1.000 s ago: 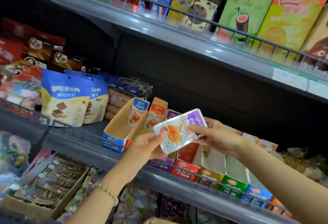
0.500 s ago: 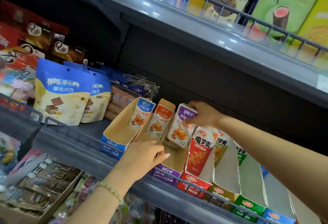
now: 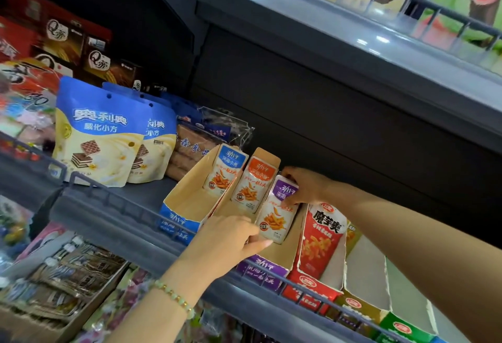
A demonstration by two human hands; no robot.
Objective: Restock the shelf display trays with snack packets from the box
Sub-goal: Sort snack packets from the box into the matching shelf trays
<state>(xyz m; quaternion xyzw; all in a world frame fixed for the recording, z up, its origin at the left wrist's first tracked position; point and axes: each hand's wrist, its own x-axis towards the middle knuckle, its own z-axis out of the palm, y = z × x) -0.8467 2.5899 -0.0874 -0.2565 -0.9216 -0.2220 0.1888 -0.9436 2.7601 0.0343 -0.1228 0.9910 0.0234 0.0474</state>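
The purple packet (image 3: 275,212) is seen standing upright, leaning slightly back, in the purple tray (image 3: 259,268), at the far end of that tray's cardboard channel. To its left an orange packet (image 3: 251,185) and a blue packet (image 3: 225,171) are stood in their own trays. Just to its right a taller red packet (image 3: 320,239) is propped in a red-fronted tray.

The right hand (image 3: 307,187) is curled over the purple packet's top right corner, with the fingers behind the top seam and the thumb pressed on the printed front. The left hand (image 3: 228,239) is held nearly flat, its fingers extended, and one fingertip is laid against the packet's lower left edge. Nothing is gripped by it. Whether one packet or a thin stack is held cannot be told.

The packet is judged to be light, soft and pillow-like, with a glossy film that is likely to slip under a loose pinch. Its contents may be brittle, so the belly is better not squeezed. It is best taken by the flat sealed seam at the top, where the film is stiffest, while the bottom edge is steadied so that it is not allowed to slide forward down the tray. The tray walls are thin card and could be bent if leaned on.
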